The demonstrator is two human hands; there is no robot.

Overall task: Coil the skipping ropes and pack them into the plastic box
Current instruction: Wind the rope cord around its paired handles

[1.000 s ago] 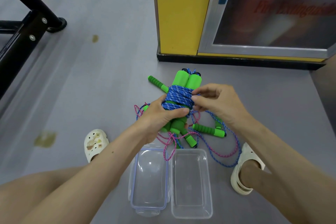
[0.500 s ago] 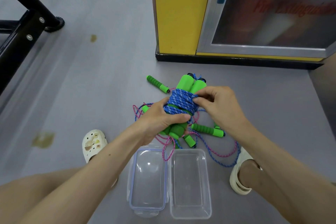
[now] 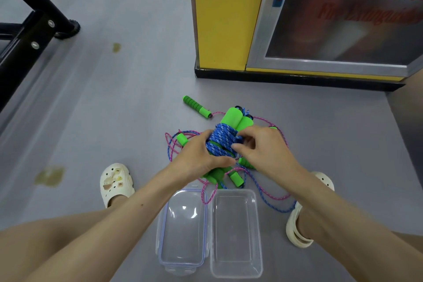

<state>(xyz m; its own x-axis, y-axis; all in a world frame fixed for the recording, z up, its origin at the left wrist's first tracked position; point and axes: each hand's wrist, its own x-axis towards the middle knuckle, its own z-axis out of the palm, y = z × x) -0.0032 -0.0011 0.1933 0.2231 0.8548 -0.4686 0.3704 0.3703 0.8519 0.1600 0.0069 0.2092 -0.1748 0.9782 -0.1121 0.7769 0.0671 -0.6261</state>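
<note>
- Plastic box [image 3: 235, 231], one, clear and open, stands on the grey floor [image 3: 114, 110] between the person's feet. Only floor shows through it.
- One lid [image 3: 183, 231] with a blue rim lies touching the box's left side. A loop of pink cord crosses its far right corner.
- One coiled rope [image 3: 220, 139], blue cord wound round two green foam handles, is held above the floor just beyond the box.
- The left hand [image 3: 201, 158] has its fingers and thumb wrapped round the bundle's lower half.
- The right hand [image 3: 263, 146] has its fingertips curled together, pinching blue cord at the coil's right side.
- Loose ropes [image 3: 270, 199], pink and blue, lie tangled beneath the hands. Their number cannot be told.
- One ribbed handle [image 3: 196, 106] lies apart at the far left. At least three more poke out of the tangle.
- Two cream clogs [image 3: 116, 183].
</note>
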